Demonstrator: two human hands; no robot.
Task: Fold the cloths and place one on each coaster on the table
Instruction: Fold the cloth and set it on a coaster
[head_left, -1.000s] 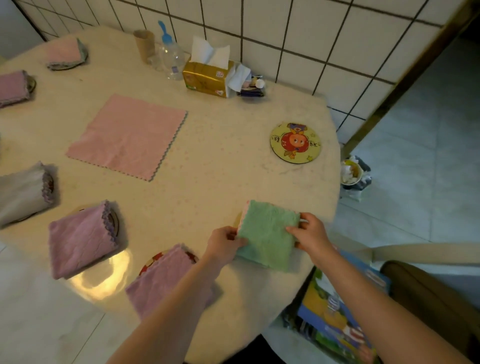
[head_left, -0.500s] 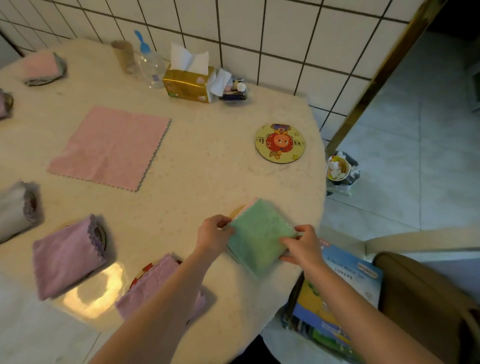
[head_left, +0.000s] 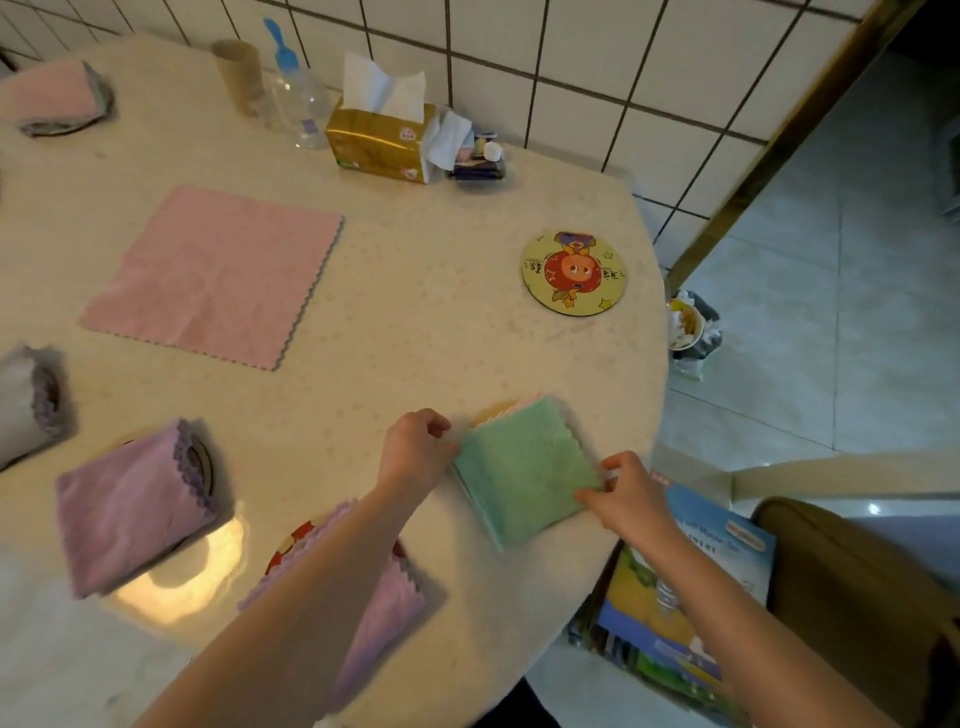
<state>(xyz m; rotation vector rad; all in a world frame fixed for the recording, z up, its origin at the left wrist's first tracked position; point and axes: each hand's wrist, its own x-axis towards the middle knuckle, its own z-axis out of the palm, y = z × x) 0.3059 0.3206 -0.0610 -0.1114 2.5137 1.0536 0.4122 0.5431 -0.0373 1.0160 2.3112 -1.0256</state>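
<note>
Round cream table (head_left: 426, 332) by a tiled wall, folded green cloth (head_left: 524, 467) pinched at opposite sides between left hand (head_left: 415, 447) and right hand (head_left: 623, 493), laid over a mostly hidden coaster, bare cartoon coaster (head_left: 574, 273) further back, pink cloth (head_left: 218, 275) spread flat beyond.

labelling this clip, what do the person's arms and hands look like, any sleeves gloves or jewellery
Both forearms are bare as far as the frame shows, with no sleeves in view. The left hand and right hand wear no gloves. No rings, watch or bracelet are visible, though the image is slightly blurred.
</note>
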